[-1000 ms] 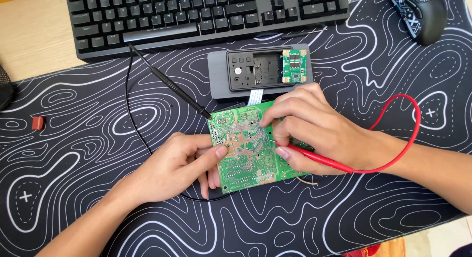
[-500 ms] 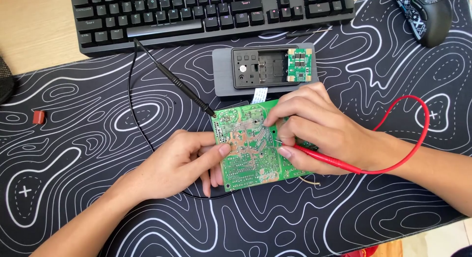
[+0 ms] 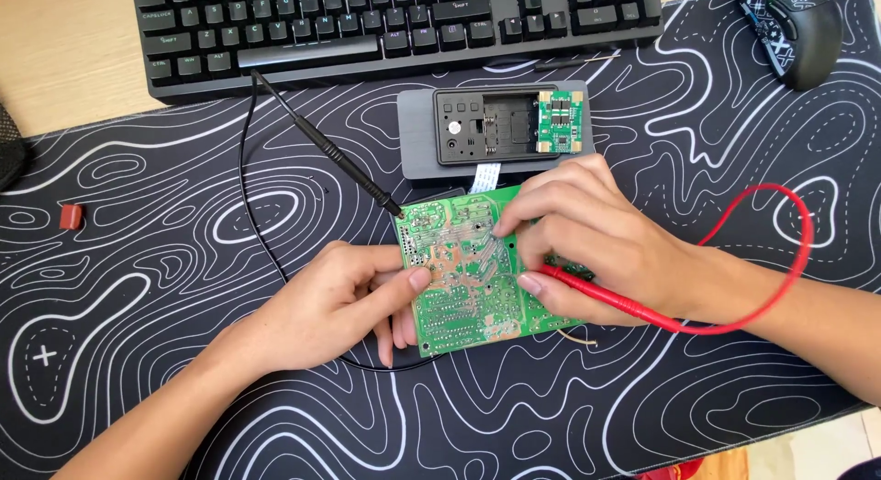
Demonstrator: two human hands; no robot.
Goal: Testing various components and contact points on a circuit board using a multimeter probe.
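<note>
Little has moved since the earlier frames: both hands remain on the green circuit board (image 3: pixel 468 269), and the view has only drifted slightly, so the keyboard (image 3: pixel 395 26) now sits a touch higher in the picture

Seen from above, the circuit board lies solder side up near the middle of a black desk mat (image 3: pixel 184 260) printed with white contour lines. The left hand (image 3: pixel 340 301) steadies the board from its left edge, thumb pressed on the top face and fingers curled beneath, so it is closed in a light grip on the board. The right hand (image 3: pixel 587 241) rests over the board's right half, fingers bent and pinched around a red probe (image 3: pixel 596 292), with fingertips touching the solder traces near the board's centre. The probe's tip is hidden under the fingers. A red lead (image 3: pixel 789 232) loops from that hand out to the right and back across the wrist.

A black probe (image 3: pixel 340 159) lies on the mat, untouched by either hand, its tip meeting the board's upper left corner; its black lead (image 3: pixel 248 195) curves away to the left and down under the left hand.

Just above the board sits a grey device (image 3: pixel 422 145) with an open black compartment holding a small green module (image 3: pixel 558 122). A black mouse (image 3: pixel 794 26) lies at the upper right, and a small red object (image 3: pixel 71 217) on the mat at far left
</note>
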